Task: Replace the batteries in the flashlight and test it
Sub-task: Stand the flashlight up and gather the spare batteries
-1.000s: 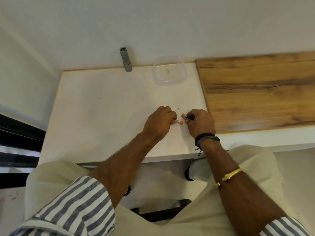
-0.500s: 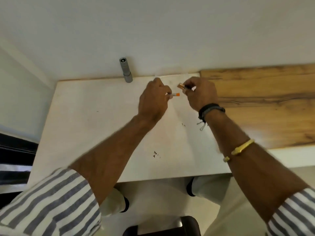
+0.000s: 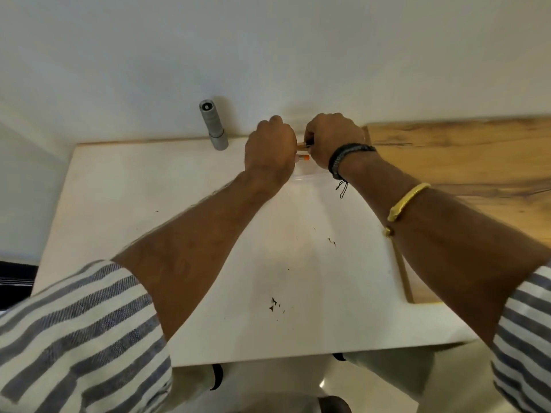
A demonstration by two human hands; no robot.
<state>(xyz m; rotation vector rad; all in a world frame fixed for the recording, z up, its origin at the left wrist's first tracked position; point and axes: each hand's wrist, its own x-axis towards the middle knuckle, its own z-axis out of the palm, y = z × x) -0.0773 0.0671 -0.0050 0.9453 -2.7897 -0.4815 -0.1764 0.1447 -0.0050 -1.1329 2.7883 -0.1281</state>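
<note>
Our left hand (image 3: 269,153) and right hand (image 3: 331,144) are up near the back edge of the desk (image 3: 149,234). Each hand pinches a small battery, and we see orange tips (image 3: 304,158) poking out between them. We think batteries are light, hard and smooth, so they can slip; hold them around the middle. The gray flashlight (image 3: 212,123) stands at the back edge, just left of our hands, with nobody touching it
</note>
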